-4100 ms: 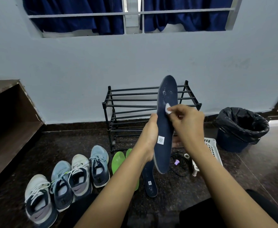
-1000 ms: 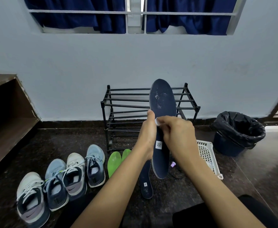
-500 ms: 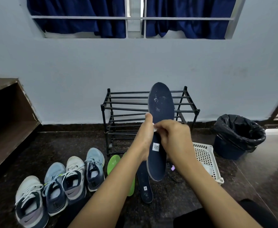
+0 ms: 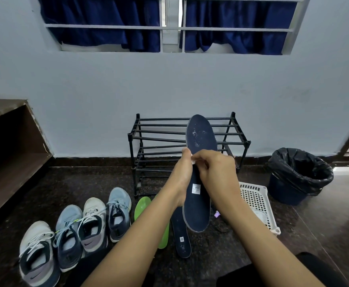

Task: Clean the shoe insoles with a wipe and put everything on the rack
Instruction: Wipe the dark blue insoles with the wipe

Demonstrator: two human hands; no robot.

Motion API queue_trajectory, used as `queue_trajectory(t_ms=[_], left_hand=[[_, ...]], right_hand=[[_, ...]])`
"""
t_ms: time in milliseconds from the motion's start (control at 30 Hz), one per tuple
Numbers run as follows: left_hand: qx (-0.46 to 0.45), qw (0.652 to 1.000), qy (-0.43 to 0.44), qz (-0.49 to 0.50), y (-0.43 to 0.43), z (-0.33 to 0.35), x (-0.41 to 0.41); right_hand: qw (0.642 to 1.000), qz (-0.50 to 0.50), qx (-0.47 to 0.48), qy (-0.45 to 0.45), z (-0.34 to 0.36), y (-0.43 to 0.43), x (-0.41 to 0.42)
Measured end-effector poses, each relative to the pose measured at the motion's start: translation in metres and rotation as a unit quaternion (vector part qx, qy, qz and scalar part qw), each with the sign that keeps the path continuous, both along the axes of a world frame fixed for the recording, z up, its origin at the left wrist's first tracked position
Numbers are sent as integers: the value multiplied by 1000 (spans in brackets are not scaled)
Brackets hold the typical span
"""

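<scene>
Forearms (image 4: 128, 245) rising from the bottom edge and meeting at mid-frame over dark speckled floor (image 4: 76, 183). Low on the left, four sneakers (image 4: 93, 224) side by side in a slanting row, toes pointing away. Just right of them, flat on the floor, two green insoles (image 4: 141, 206), partly hidden behind the left forearm, and beside those a second navy insole (image 4: 181, 239), heel end nearest. Above these and off the floor, the navy insole (image 4: 197, 212): held upright, toe up, heel down, white label below mid-length, whitish specks near the toe. Wrapped round its left edge at about the middle, the left hand (image 4: 181, 177), thumb tip on the front face, fingers behind and out of sight. Against the same face, close to that thumb, the right hand (image 4: 216, 172), fingers curled, pinching a small white wipe (image 4: 192, 161); only a scrap of it showing. Right of the right wrist, a white lattice basket (image 4: 256, 200) on the floor, with a small purple object (image 4: 217, 214) near its left side. Farther back, a black bar rack (image 4: 159, 139) against the wall, directly behind the raised insole. Right of the rack, a blue bin (image 4: 283, 193) lined with a black bag (image 4: 299, 168). Far left, a brown wooden shelf (image 4: 14, 162). Beyond everything, pale blue wall (image 4: 169, 79) and a barred window (image 4: 171, 27) hung with dark blue curtains (image 4: 99, 17).
</scene>
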State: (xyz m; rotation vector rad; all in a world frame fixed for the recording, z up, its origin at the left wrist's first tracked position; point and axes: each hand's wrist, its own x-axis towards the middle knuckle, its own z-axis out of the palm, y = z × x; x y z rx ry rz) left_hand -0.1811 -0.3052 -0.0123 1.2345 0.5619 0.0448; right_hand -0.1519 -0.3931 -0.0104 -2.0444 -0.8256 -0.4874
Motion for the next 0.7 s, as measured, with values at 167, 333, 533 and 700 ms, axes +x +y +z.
queue_trajectory(t_ms=[167,333,533,700], left_hand=[[7,1000,10,-5,-10,-2,-6],[-9,1000,3,3,-7,5,-9],[-8,1000,8,22,-9,8,-12],[2,1000,-8,6,-15,5,-14]], right_hand=[[1000,-14,5,0,5,0,9],[1000,-12,19,17,7,0,3],[1000,-12,3,16,7,2,-1],[999,-31,22,18,13,0,5]])
